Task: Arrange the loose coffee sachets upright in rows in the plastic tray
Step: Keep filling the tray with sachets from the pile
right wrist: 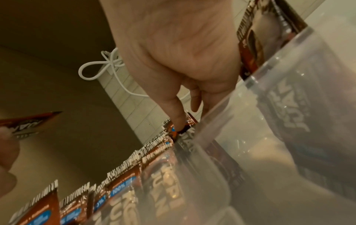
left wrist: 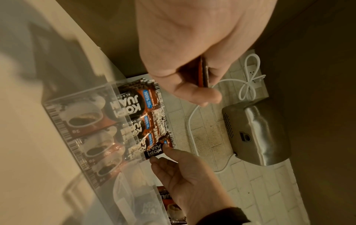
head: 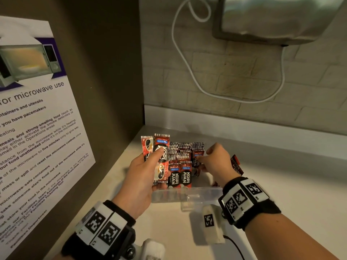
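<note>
A clear plastic tray (head: 202, 193) stands on the pale counter in the head view, with rows of red-and-black coffee sachets (head: 180, 173) upright in its left part. My left hand (head: 158, 153) holds a small stack of sachets (head: 161, 147) above the tray's left end, thumb pressed on the front one. My right hand (head: 203, 158) reaches into the tray from the right and pinches one sachet (head: 196, 160) at the end of a row. The left wrist view shows that pinched sachet (left wrist: 155, 150) between the thumb and fingers of my right hand (left wrist: 163, 153). The tray's right part is hidden behind my right wrist.
Loose sachets (head: 237, 164) lie just right of the tray, behind my right hand. A microwave notice (head: 37, 119) covers the left wall. A white cable (head: 187, 62) hangs on the brick back wall under a steel appliance (head: 277, 17).
</note>
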